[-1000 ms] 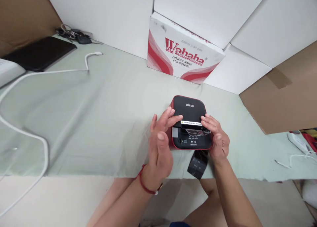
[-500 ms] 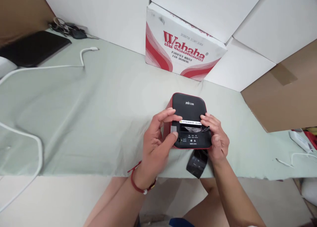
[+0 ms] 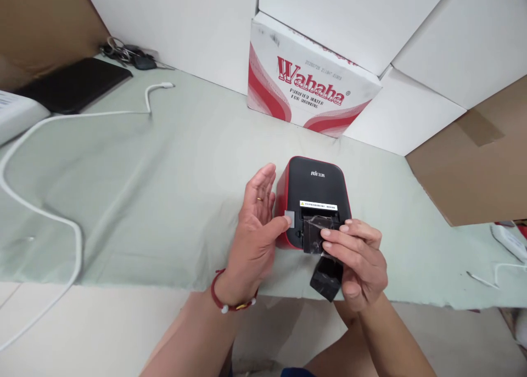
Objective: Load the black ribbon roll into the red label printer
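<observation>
While the open left hand (image 3: 254, 231) thumbs the printer (image 3: 317, 185) on the desk (image 3: 185, 174), the right hand (image 3: 364, 262) has moved onto the film (image 3: 313, 237), which now hides the buttons; whether it pinches is unclear.

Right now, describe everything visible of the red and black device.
The rounded red and black device, apparently plastic, stands on pale green cloth, white lettering on top. A white label borders its slot; a glossy black strip partly covers its front. The bare left hand touches its grey patch; the bare right hand touches the strip.
</observation>
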A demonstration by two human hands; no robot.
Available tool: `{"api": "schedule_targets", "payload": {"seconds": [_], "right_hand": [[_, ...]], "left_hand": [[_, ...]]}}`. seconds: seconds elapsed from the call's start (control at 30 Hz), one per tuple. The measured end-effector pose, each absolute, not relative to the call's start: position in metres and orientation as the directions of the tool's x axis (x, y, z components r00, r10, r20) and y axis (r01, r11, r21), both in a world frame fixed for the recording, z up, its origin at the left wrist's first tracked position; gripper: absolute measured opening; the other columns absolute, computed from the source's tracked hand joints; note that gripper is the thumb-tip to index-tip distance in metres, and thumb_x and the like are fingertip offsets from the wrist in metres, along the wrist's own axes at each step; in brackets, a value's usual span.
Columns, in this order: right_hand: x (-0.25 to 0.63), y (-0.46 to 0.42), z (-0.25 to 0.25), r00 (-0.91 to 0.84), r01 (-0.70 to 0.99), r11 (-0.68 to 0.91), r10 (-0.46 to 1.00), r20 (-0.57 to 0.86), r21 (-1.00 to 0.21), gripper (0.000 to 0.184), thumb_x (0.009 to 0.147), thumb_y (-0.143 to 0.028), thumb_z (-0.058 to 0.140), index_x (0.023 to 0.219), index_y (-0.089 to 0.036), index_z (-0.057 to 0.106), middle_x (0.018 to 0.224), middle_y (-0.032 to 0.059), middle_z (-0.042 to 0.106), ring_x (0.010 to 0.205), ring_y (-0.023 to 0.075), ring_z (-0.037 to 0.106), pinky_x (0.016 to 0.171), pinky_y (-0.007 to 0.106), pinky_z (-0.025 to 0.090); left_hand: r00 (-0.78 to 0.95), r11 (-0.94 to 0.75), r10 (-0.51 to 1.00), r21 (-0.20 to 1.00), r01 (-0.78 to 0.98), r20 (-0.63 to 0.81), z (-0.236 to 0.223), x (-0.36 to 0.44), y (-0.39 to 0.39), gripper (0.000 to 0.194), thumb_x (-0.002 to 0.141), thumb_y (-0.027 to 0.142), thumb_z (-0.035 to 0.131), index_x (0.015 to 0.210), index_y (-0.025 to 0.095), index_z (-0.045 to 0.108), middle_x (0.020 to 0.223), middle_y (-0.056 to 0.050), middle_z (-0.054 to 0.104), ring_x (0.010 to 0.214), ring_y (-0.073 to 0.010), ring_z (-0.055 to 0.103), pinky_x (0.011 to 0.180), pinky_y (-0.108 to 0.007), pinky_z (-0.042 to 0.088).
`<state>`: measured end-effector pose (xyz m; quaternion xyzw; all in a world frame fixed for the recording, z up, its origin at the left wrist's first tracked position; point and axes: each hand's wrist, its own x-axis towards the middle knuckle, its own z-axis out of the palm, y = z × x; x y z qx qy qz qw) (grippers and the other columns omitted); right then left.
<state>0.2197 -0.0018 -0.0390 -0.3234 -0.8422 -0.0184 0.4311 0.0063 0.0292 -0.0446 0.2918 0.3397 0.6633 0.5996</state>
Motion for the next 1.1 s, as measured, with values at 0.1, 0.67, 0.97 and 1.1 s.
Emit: {"api": "schedule_targets", "payload": {"seconds": [0.1,0.67,0.97,1.1], "right_hand": [[0.218,-0.002,-0.037,-0.410,0.568,0.784,0.535,0.739,-0.252,0.052,0.116,-0.050,0.035,0.144,-0.031,0.075,0.113,0.0056,0.088,0.108,0.0320,0.066,0.098,0.055,0.056],[0.228,-0.002,-0.027,-0.419,0.514,0.790,0.570,0.707,-0.333,0.051,0.116,-0.050,0.038,0.128,-0.028,0.082,0.111,0.0079,0.088,0.099,0.0295,0.075,0.095,0.055,0.059],[0.198,0.059,0.051,-0.286,0.779,0.393,0.916,0.281,-0.489,0.020,0.105,-0.028,0.066,0.106,-0.026,0.085,0.109,0.0042,0.087,0.097,0.0225,0.082,0.090,0.037,0.064],[0.171,0.091,0.060,-0.374,0.927,0.362,0.913,-0.162,-0.102,0.029,0.101,-0.019,0.063,0.123,-0.024,0.081,0.129,0.0074,0.084,0.112,0.0272,0.080,0.097,0.038,0.060]], "left_hand": [[-0.096,-0.023,0.994,0.789,-0.614,-0.045,-0.040,0.004,0.031,0.086,0.071,0.011,0.082,0.148,0.042,0.056,0.177,0.003,0.047,0.177,-0.0286,0.022,0.146,-0.051,0.017],[-0.071,0.077,0.982,0.709,-0.701,-0.177,-0.042,0.010,0.037,0.078,0.059,0.010,0.077,0.131,0.035,0.061,0.164,-0.001,0.056,0.167,-0.0282,0.038,0.138,-0.045,0.034],[-0.116,0.052,0.974,0.688,-0.724,-0.195,-0.043,0.018,0.031,0.043,0.061,0.013,0.077,0.102,0.025,0.071,0.151,-0.003,0.069,0.142,-0.0272,0.061,0.111,-0.038,0.050],[-0.106,0.087,0.963,0.657,-0.749,-0.248,-0.042,0.016,0.031,0.039,0.059,0.012,0.080,0.096,0.024,0.072,0.140,-0.003,0.071,0.139,-0.0264,0.062,0.108,-0.035,0.049]]}}
